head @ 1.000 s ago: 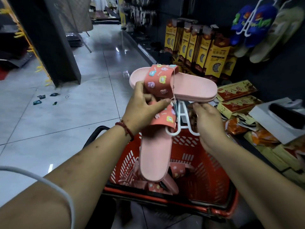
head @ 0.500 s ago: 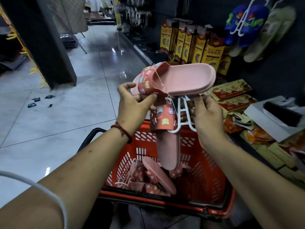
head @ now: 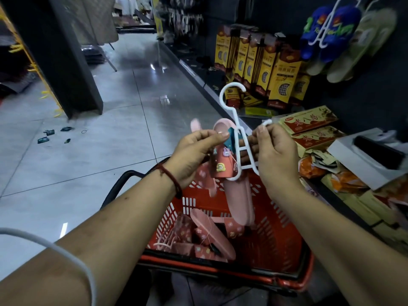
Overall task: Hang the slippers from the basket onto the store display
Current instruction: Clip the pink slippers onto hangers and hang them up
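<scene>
Pinching light, floppy slippers (head: 221, 166) with left grip (head: 194, 155), stiff hanger (head: 236, 122) with right grip (head: 276, 155); probably best taken at its 12-o'clock end.

glossy tiled floor (head: 123, 120); smooth white plastic hanger (head: 237, 129); slotted red plastic basket (head: 284, 244); matt pink rubbery slippers (head: 238, 202); cardboard boxes (head: 309, 121) at two o'clock.

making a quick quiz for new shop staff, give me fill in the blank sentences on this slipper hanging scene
1. The left hand pinches a pink slipper above a ___ basket.
2. The right hand grips a white plastic ___.
3. The slippers hung nearest the yellow boxes are ___.
Missing words: red; hanger; blue.
</scene>
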